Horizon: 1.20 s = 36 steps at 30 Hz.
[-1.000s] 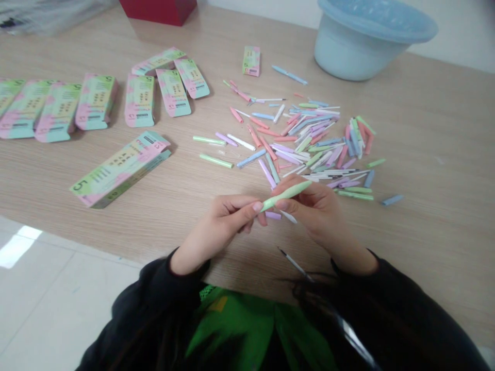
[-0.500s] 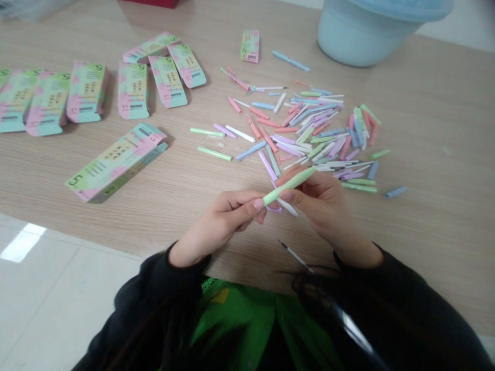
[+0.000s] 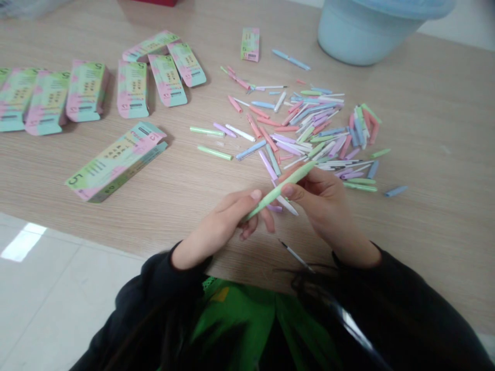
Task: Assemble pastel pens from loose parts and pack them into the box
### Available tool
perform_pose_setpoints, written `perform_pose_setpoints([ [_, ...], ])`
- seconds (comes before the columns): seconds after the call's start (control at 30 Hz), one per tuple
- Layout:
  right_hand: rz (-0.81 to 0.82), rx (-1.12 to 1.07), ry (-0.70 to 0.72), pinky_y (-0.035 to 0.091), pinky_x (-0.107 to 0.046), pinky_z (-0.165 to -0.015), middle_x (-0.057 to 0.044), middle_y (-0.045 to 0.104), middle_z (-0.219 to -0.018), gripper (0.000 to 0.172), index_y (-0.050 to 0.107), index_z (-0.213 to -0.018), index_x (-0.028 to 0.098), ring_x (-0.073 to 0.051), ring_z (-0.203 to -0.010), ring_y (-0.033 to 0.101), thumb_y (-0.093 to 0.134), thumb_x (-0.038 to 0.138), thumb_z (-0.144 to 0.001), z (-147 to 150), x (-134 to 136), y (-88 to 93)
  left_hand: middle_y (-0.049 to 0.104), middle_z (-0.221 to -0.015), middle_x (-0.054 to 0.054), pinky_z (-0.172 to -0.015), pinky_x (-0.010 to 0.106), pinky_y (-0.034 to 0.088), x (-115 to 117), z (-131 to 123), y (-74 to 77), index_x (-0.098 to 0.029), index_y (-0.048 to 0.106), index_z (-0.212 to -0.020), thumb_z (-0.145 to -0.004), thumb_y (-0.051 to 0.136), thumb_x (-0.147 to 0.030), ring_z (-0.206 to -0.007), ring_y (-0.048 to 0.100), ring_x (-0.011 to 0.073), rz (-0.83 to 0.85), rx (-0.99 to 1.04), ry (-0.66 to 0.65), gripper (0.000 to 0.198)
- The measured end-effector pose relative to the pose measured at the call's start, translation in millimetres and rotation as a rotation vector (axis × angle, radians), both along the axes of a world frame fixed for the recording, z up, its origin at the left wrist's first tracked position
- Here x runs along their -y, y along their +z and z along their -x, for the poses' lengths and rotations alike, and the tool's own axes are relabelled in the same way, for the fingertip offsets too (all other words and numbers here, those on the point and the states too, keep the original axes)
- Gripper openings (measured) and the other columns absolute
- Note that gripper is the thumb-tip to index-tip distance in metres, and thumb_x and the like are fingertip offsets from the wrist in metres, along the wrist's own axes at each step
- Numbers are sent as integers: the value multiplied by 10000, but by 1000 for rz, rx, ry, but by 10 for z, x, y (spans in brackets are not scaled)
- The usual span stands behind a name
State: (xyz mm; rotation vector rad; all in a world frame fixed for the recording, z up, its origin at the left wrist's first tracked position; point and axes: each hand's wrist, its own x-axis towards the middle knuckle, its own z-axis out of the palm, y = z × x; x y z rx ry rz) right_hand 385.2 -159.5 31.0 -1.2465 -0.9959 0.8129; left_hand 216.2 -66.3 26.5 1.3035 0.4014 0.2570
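Note:
Both hands grip one light green pen (image 3: 284, 186) above the wooden table (image 3: 425, 154). My left hand (image 3: 228, 219) is closed round its lower end, thumb on top. My right hand (image 3: 323, 203) pinches the upper part and also keeps a white piece (image 3: 288, 206) and a purple piece (image 3: 275, 208) under its fingers. Just beyond the hands spreads a pile of pastel pen parts (image 3: 309, 134) in green, pink, purple, blue and white.
A long pastel box (image 3: 116, 161) lies at left, with several flat pastel boxes (image 3: 131, 87) behind it and a small box (image 3: 250, 45) further back. A pale blue basin (image 3: 371, 31) stands at the far right. One thin refill (image 3: 296, 256) lies by the table edge.
The green pen has slid further down into my left hand, whose fingers now wrap more of it. The right hand stays about where it was. The view has tilted slightly.

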Motion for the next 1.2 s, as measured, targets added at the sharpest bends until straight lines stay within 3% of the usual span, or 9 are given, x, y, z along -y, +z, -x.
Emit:
perform_pose_setpoints([
  [0.1, -3, -9, 46, 496, -314, -596, 17, 631, -709, 166, 726, -820, 258, -150, -641, 588, 811, 396, -852, 11, 20, 17, 607, -632, -8, -440, 227, 274, -49, 40, -11, -147, 761, -965, -1029, 499, -424, -454, 355, 70, 188, -8, -124, 387],
  [0.2, -29, -9, 42, 533, -345, -632, 4, 666, -737, 151, 738, -830, 277, -179, -685, 631, 819, 404, -840, 26, 29, 39, 595, -641, -13, -463, 224, 265, -60, 55, 6, -154, 773, -875, -989, 606, -386, -499, 359, 69, 105, 12, -46, 307],
  [0.4, -5, -16, -53, 518, -313, -631, 17, 658, -717, 199, 747, -785, 269, -160, -683, 612, 847, 440, -798, 25, -4, 0, 787, -832, 44, -706, 280, 509, 50, 9, -4, -199, 831, -890, -956, 676, -279, -755, 666, 174, -425, 27, 263, 186],
  [0.57, 7, -40, -115, 519, -303, -665, 10, 671, -744, 231, 750, -760, 246, -158, -722, 606, 862, 448, -772, 23, -31, -48, 810, -929, 56, -802, 329, 515, 119, -25, -92, -226, 814, -1083, -937, 695, -216, -814, 684, 197, -858, 45, 499, 189],
  [0.7, -22, -38, -84, 480, -290, -630, 15, 621, -724, 170, 752, -785, 248, -143, -692, 561, 845, 388, -813, 22, -18, -26, 786, -929, 57, -704, 272, 506, 52, -9, -17, -197, 793, -1054, -941, 695, -306, -759, 660, 159, -472, 46, 310, 185],
  [0.87, -22, -59, 83, 486, -316, -587, 18, 611, -695, 192, 730, -799, 257, -147, -618, 566, 821, 422, -836, 28, 2, 35, 648, -711, 22, -439, 240, 285, -54, 60, 25, -138, 757, -916, -1035, 457, -465, -440, 358, 63, 119, 7, -105, 459],
  [0.93, -34, -56, 107, 502, -330, -592, 15, 613, -693, 216, 729, -803, 260, -155, -619, 583, 815, 456, -833, 32, 9, 51, 611, -690, 2, -437, 236, 237, -59, 72, 16, -142, 735, -844, -1024, 504, -437, -438, 328, 50, 150, -12, -151, 416],
  [1.03, -47, -42, 101, 520, -340, -623, 3, 640, -716, 240, 729, -786, 251, -169, -666, 616, 824, 469, -818, 42, 14, 29, 554, -646, -19, -458, 234, 226, -38, 57, 7, -149, 717, -740, -986, 595, -407, -483, 325, 63, 35, -15, -48, 377],
  [1.2, 43, -7, 14, 471, -295, -606, 19, 641, -703, 231, 709, -794, 227, -145, -653, 585, 785, 437, -853, 12, -33, -98, 697, -768, 27, -717, 276, 460, -10, -4, 4, -177, 806, -902, -918, 696, -298, -753, 581, 166, -258, -16, 173, 165],
])
